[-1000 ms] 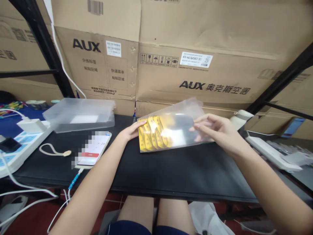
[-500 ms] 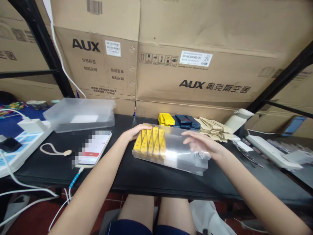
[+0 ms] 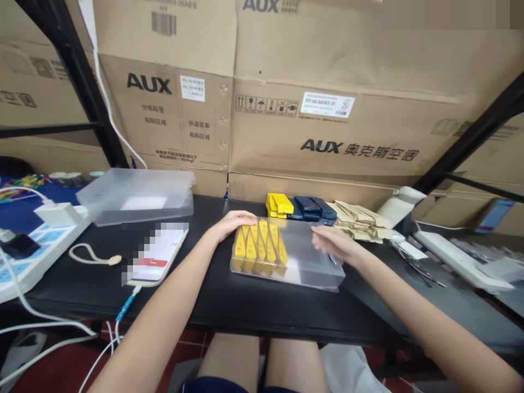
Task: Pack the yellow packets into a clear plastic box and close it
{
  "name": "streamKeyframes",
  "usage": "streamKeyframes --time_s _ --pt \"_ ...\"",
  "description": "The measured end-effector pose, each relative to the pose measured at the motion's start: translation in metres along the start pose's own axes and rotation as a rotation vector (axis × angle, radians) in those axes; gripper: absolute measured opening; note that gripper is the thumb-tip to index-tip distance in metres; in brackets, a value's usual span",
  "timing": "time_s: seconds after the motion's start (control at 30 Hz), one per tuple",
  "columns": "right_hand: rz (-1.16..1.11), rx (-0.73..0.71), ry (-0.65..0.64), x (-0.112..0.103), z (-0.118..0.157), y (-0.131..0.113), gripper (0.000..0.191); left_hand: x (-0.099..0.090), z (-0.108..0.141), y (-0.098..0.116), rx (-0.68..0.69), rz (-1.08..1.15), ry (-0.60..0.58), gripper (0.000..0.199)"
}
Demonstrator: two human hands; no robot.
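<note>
A clear plastic box (image 3: pixel 301 262) lies on the black table in front of me. Several yellow packets (image 3: pixel 261 245) with dark lettering stand side by side in its left part, while the right part shows only transparent plastic. My left hand (image 3: pixel 236 224) is closed over the box's back left corner, its fingertips on the top edge. At the right end, my right hand (image 3: pixel 334 243) grips the box with its fingers together, near a round thumb notch. Some of the right fingers are hidden behind the plastic.
Behind the box lie yellow packets (image 3: pixel 279 204), dark blue packets (image 3: pixel 313 208) and beige packets (image 3: pixel 360 218). A white bottle (image 3: pixel 400 207) leans farther right. To the left are more clear plastic boxes (image 3: pixel 139 191), a phone (image 3: pixel 164 256) on a cable and a power strip (image 3: pixel 45 251).
The box's loose right end has become neater and squarer. Its left end has shifted slightly right. My right hand's fingers have drawn together; my left hand stays at the left corner.
</note>
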State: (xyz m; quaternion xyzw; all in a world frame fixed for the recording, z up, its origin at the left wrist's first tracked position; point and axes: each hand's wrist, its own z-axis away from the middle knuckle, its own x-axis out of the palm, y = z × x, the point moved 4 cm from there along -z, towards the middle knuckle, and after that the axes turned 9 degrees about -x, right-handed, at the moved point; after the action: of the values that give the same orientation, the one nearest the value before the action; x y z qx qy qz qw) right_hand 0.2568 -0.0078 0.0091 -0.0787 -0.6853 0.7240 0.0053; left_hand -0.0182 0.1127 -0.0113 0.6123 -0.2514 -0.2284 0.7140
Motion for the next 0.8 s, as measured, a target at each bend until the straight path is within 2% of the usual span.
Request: streamKeyframes --time_s 0.07,0.13,0.23,0.33,0.43,0.5,0.57,0.67,0.8 --pt "0.155 -0.064 0.111 -0.01 -0.004 -0.005 0.041 0.0 0.001 0.001 0.022 0.015 0.033 0.038" --pt "0.329 -0.199 0.256 -0.02 -0.007 -0.016 0.048 0.001 0.002 0.001 0.016 0.033 0.043 0.043" --pt "0.532 -0.487 0.389 -0.024 -0.011 -0.041 0.043 0.002 0.001 0.001 0.018 0.033 0.056 0.047" --pt "0.757 -0.756 0.393 -0.006 -0.017 -0.067 0.03 0.0 -0.002 -0.001 0.019 0.033 0.089 0.043" --pt "1.026 -0.907 0.186 0.026 -0.032 -0.079 0.022 -0.002 -0.006 -0.004 0.018 0.047 0.101 0.04" --pt "1.158 -0.97 0.012 0.045 -0.045 -0.079 0.03 -0.002 -0.007 -0.004 0.012 0.041 0.106 0.04" --pt "1.259 -0.951 -0.128 0.057 -0.061 -0.074 0.041 -0.002 -0.006 -0.004 0.013 0.037 0.106 0.04" --pt "1.404 -0.846 -0.228 0.065 -0.08 -0.064 0.057 -0.001 -0.005 -0.002 0.02 0.039 0.099 0.039" --pt "1.471 -0.761 -0.255 0.071 -0.089 -0.058 0.055 0.001 -0.004 -0.001 0.004 0.077 0.096 0.04"
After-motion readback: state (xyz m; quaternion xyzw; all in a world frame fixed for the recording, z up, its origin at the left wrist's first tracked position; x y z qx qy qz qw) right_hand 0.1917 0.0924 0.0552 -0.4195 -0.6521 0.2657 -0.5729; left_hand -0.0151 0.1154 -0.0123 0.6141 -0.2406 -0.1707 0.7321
